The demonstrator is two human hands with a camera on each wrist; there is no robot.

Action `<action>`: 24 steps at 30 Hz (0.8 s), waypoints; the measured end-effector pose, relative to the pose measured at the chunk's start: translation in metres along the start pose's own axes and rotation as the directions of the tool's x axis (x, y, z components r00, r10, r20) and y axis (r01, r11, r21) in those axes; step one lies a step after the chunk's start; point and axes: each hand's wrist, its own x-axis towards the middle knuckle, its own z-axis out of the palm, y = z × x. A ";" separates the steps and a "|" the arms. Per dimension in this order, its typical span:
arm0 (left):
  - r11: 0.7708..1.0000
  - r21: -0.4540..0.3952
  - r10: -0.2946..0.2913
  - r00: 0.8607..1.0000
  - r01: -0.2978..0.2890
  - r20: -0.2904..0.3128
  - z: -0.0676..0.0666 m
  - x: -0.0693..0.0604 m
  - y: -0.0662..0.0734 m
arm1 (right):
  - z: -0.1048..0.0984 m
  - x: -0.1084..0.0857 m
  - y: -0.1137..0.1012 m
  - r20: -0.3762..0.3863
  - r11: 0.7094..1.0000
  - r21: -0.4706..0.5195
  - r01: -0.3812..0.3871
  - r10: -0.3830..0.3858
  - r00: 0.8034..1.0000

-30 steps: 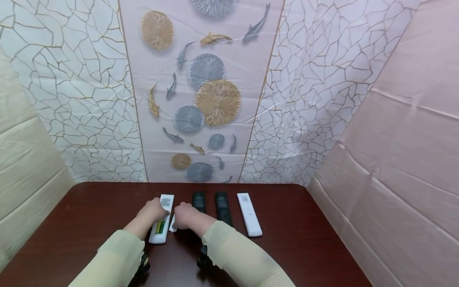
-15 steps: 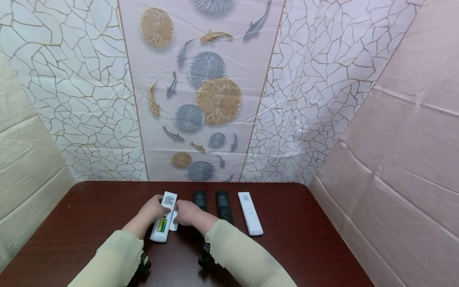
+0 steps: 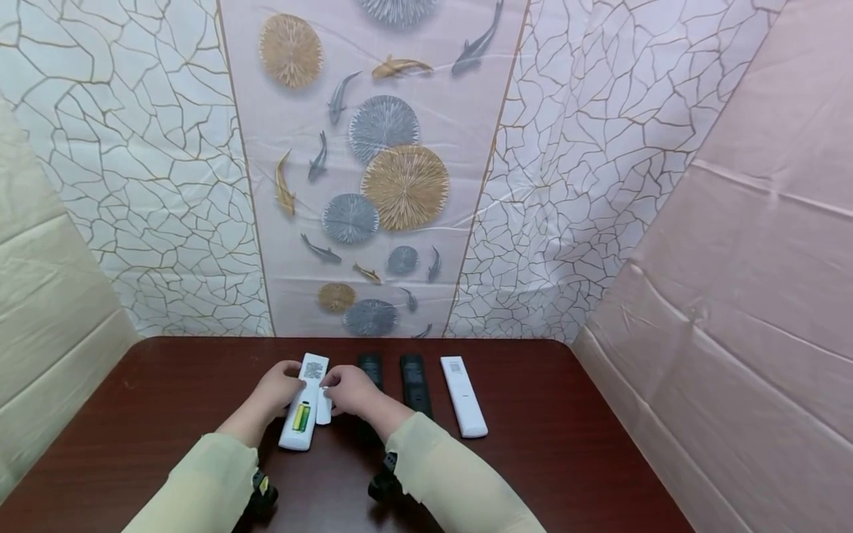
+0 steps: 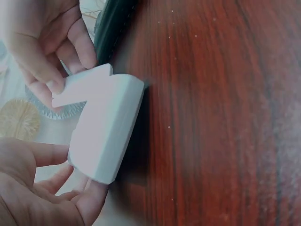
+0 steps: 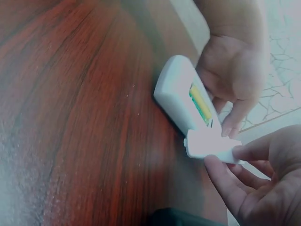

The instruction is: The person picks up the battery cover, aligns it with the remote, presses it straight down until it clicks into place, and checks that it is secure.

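Observation:
My left hand [image 3: 273,391] grips a white remote control [image 3: 295,435] by its left side, back face up. In its uncovered battery compartment lie green-and-yellow batteries [image 3: 301,417], seen in the right wrist view as well [image 5: 201,103]. Between thumb and fingers, my right hand [image 3: 355,390] pinches a white battery cover [image 3: 323,409] just right of the remote. The right wrist view has this cover [image 5: 210,144] overlapping or close against the remote's edge; contact is hard to tell. From the left wrist view, the remote [image 4: 110,127] appears tilted, its batteries hidden.
Right of the hands, two black remotes [image 3: 415,381] lie on the dark red-brown table [image 3: 546,459], the nearer one partly behind my right hand. Farther right is another white remote [image 3: 464,400]. A patterned cloth wall [image 3: 413,311] rises behind the table.
The remote has turned slightly, its top end shifting right. My right hand has drawn the cover up along the remote's right side, and more of the cover shows. The left fingers have shifted on the remote.

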 end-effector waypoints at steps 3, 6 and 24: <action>0.999 -0.046 -0.015 1.000 0.014 -0.016 0.000 0.002 -0.003 | -0.004 -0.005 0.001 -0.036 0.997 0.071 -0.010 0.013 0.999; 0.996 -0.084 -0.014 0.999 0.012 -0.029 0.000 0.003 -0.005 | -0.009 -0.011 0.002 -0.054 0.991 0.133 -0.002 0.010 0.999; 0.973 -0.216 0.065 0.995 -0.080 -0.077 0.001 -0.012 0.017 | -0.046 -0.039 0.008 -0.056 0.961 0.271 0.047 -0.033 0.998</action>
